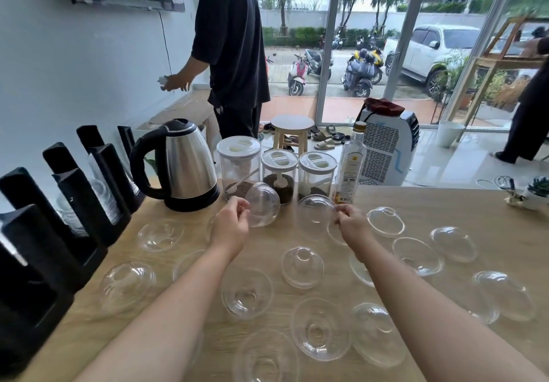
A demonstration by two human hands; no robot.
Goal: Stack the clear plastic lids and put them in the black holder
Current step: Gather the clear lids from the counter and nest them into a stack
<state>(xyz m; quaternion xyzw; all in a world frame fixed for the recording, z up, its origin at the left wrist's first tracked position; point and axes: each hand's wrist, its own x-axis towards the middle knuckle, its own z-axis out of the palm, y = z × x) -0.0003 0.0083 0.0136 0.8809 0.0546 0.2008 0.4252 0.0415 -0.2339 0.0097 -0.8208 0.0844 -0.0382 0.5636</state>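
Head view: hands [233, 221] [350, 221] raised, each gripping a lid [263, 208] [316, 209].

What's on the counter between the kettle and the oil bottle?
Head view: three clear canisters with white lids stand in a row between the kettle and the bottle.

Lids [302, 268] scattered on table [445, 203], holder [44, 233] at left, kettle [184, 165] behind.

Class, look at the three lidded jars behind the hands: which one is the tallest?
The leftmost jar, next to the kettle. Its white lid stands higher than those of the other two jars beside the bottle.
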